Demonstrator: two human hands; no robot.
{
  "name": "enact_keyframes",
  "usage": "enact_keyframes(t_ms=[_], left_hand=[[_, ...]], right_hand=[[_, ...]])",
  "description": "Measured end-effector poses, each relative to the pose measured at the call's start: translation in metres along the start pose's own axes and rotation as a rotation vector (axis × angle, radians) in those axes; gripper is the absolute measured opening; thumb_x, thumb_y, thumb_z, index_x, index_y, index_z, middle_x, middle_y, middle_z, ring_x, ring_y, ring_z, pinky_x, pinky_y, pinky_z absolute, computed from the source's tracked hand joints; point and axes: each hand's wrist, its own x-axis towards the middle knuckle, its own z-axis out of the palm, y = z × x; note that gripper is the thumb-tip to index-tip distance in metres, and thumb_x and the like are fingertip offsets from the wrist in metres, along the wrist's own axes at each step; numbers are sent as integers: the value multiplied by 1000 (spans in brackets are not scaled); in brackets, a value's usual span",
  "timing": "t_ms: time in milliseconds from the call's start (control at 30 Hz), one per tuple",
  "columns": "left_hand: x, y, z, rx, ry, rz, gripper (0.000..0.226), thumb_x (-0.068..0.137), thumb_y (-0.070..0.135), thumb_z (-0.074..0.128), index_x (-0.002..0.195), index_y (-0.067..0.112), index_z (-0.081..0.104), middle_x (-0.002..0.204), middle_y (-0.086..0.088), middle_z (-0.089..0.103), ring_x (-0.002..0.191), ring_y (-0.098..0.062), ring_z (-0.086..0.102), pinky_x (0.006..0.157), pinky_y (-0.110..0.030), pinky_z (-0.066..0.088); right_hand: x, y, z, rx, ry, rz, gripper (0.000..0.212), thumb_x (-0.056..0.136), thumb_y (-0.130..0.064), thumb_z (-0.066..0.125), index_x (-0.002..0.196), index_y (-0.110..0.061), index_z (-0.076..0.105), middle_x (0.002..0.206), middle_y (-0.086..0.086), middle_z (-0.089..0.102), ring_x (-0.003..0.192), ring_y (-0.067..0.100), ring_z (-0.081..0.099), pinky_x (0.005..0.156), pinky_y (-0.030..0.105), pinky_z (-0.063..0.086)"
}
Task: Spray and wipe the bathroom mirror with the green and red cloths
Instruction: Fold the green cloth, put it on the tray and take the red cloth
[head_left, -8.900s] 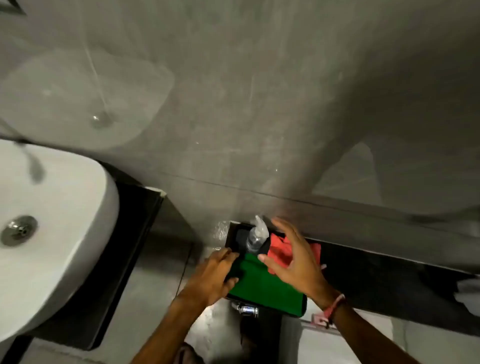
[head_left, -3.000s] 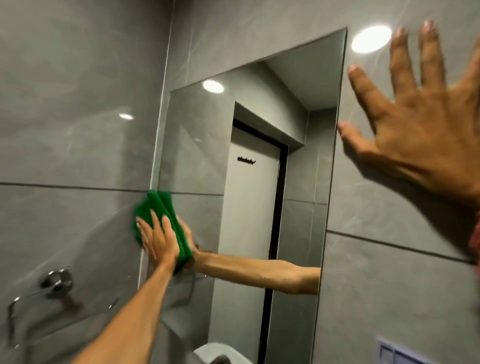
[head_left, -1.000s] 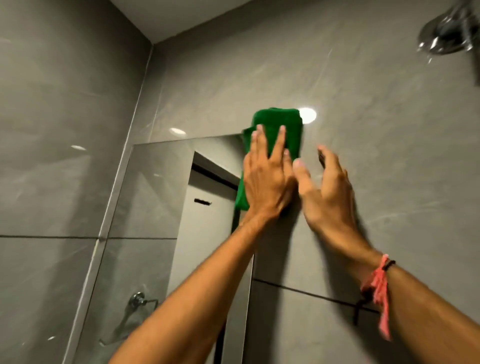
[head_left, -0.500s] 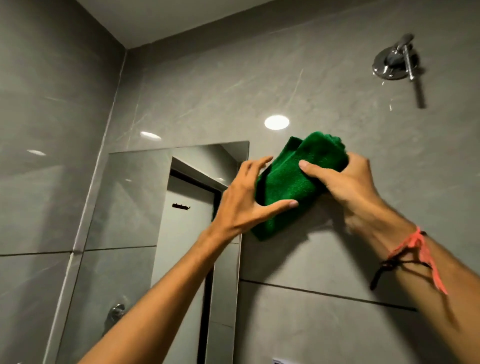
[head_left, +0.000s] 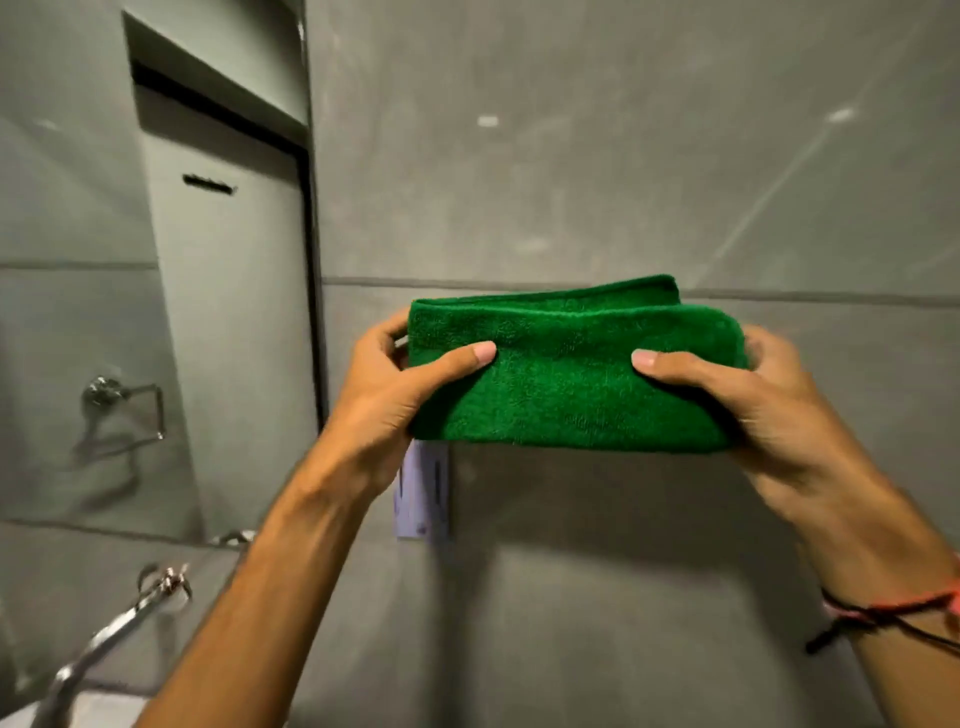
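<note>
Both my hands, left (head_left: 384, 395) & right (head_left: 769, 400), pinch green cloth (head_left: 566, 374) ends, right of mirror (head_left: 156, 270); soft, floppy, prob damp.

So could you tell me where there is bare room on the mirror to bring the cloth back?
The mirror glass is bare from its right edge leftward. The tap crowds the space below its bottom edge. Both hands, left and right, hold the cloth over bare wall tile, above a pale plate.
</note>
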Motion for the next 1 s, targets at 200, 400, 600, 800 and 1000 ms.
enact_keyframes(t_ms=[200, 400, 600, 800, 1000], left_hand=[[-90, -122, 19, -126, 255, -402, 56, 61, 12, 88, 113, 2, 69, 94, -9, 82, 81, -18, 78, 70, -28, 63], [-196, -231, 10, -97, 162, -847, 32, 86, -9, 61, 118, -5, 67, 97, -14, 78, 75, -15, 76, 74, -30, 63], [-309, -315, -5, 121, 214, -1168, 28, 90, -12, 58, 117, -12, 64, 103, -22, 76, 93, -30, 72, 85, -45, 59], [-409, -398, -27, 489, 267, -1273, 24, 82, -19, 67, 105, -15, 71, 109, -36, 72, 103, -49, 69, 93, -51, 58], [-434, -427, -56, 701, 142, -1258, 27, 84, -11, 69, 111, -6, 68, 94, -13, 70, 101, -39, 71, 65, -4, 51]], right_hand=[[-91, 101, -52, -11, 44, 378, 49, 59, -32, 90, 104, -13, 81, 101, 7, 84, 87, 14, 81, 69, 22, 63], [-195, 210, -84, 41, 177, 833, 39, 80, 5, 75, 119, 3, 71, 115, 22, 77, 78, 21, 77, 76, 38, 67], [-309, 300, -85, 178, 269, 1321, 31, 88, 18, 63, 116, 4, 69, 85, 12, 81, 65, 21, 79, 55, 35, 66], [-408, 405, -53, -30, 246, 1644, 29, 89, 18, 64, 117, 8, 68, 101, 23, 74, 80, 30, 69, 65, 37, 59], [-426, 439, -31, -542, 226, 1406, 29, 77, -7, 89, 101, 2, 75, 102, 25, 78, 94, 33, 73, 62, 0, 42]])
